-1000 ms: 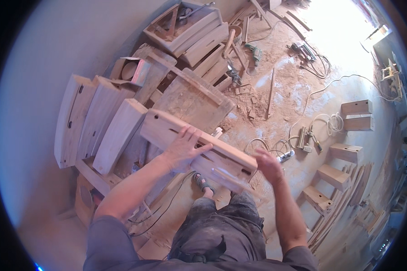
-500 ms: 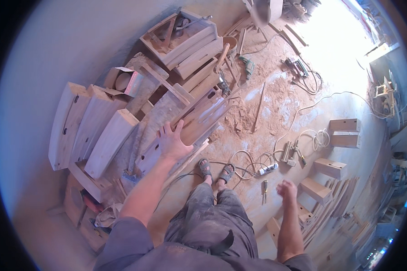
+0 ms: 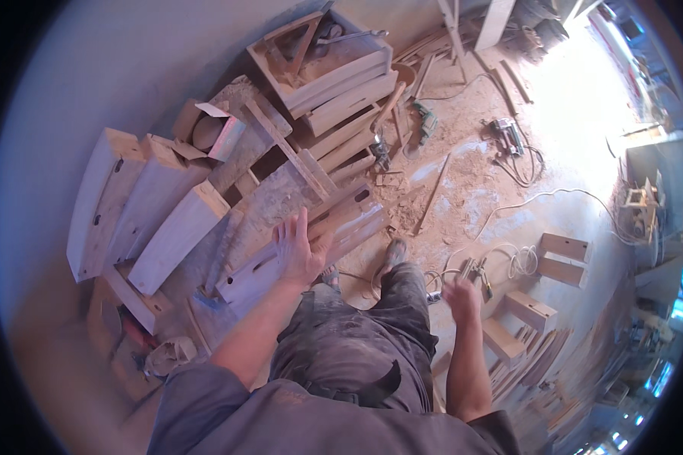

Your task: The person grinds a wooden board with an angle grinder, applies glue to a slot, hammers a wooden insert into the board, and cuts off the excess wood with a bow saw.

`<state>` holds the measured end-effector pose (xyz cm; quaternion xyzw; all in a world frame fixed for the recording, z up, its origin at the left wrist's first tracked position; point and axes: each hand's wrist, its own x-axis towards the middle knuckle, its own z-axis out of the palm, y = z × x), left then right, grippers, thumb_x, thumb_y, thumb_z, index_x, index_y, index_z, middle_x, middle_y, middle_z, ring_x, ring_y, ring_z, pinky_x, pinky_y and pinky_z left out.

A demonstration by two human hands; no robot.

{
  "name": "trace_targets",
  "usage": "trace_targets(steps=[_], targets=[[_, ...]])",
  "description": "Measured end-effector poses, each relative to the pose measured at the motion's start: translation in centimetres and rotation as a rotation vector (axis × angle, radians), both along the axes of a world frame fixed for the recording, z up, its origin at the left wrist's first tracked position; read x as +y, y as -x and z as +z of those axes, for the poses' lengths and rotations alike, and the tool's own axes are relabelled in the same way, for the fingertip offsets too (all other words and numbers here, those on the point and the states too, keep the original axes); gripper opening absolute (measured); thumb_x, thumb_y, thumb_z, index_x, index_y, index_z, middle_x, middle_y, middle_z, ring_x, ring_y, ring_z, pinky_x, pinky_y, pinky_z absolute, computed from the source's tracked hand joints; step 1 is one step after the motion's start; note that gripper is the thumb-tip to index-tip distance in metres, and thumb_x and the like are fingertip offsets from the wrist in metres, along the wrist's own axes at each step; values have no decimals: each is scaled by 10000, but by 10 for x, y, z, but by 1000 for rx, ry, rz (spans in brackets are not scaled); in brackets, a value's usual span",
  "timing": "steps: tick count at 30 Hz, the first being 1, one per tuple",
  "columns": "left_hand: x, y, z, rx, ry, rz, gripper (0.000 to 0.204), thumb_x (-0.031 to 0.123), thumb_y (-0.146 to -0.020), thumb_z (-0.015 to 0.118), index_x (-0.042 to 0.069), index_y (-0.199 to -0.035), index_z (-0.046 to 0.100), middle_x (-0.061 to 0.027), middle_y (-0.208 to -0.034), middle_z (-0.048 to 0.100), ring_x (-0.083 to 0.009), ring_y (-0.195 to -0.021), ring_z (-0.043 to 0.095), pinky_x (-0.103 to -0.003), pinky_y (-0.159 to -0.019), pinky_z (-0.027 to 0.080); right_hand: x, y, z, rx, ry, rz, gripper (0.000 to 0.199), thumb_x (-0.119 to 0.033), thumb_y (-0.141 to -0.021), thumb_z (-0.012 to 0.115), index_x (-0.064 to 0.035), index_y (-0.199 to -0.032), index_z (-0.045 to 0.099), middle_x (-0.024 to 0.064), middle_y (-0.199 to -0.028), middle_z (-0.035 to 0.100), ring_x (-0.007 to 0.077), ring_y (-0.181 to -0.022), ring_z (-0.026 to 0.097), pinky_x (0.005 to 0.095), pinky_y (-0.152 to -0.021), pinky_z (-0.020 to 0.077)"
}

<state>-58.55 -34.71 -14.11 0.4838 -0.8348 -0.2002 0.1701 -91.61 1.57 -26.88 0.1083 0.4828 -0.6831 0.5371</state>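
The left hand (image 3: 300, 246) lies open and flat on the slotted plank (image 3: 303, 246) leaning on the wood pile by the wall, the right hand (image 3: 461, 292) hangs empty and loosely curled, so the plank could slide onto the feet.

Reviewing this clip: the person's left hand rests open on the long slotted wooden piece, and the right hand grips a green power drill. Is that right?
Not quite. The head view shows the right hand empty, loosely closed in the air above the cables; the green drill lies far off on the sawdust floor. The left hand does rest open on the long slotted wooden piece.
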Motion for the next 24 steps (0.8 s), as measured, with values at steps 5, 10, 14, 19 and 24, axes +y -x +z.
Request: trace_targets(steps=[5,10,14,19,24], targets=[[1,17,-1,-135,65,112,484,272,-972,581,-12,-1364,564,-217,-1173,597,-429,-1116,543,-547,-1028,378,-224,84,-1,208,-210,267,391,-196,-1018,572,-11,-1362,564,194,-1193,696,338,-1039,709,420,-902,574],[-7,18,-5,-121,49,123,444,264,-986,510,-43,-1292,608,-245,-1219,610,-443,-1104,557,-559,-1003,402,-403,125,-46,216,-168,676,412,-194,-994,610,-14,-1364,588,147,-1139,720,259,-1005,717,398,-849,562],[-3,23,3,-179,36,158,430,237,-961,498,-45,-1266,610,-231,-1224,617,-434,-1089,565,-558,-985,407,-478,101,-104,524,-186,887,508,-218,-883,721,16,-1321,609,131,-1091,708,204,-989,671,337,-824,509],[-5,24,-6,-247,23,139,438,264,-974,472,-42,-1266,589,-231,-1239,618,-440,-1087,569,-569,-974,403,-527,73,-141,597,-284,774,496,-210,-807,774,27,-1219,633,66,-910,650,209,-833,596,368,-785,485],[-12,30,-3,-265,-18,101,486,256,-984,422,-88,-1305,544,-262,-1255,607,-450,-1099,551,-566,-987,403,-569,74,-179,441,-277,635,478,-233,-859,763,-23,-1270,640,71,-1202,629,240,-1032,576,380,-860,481]])
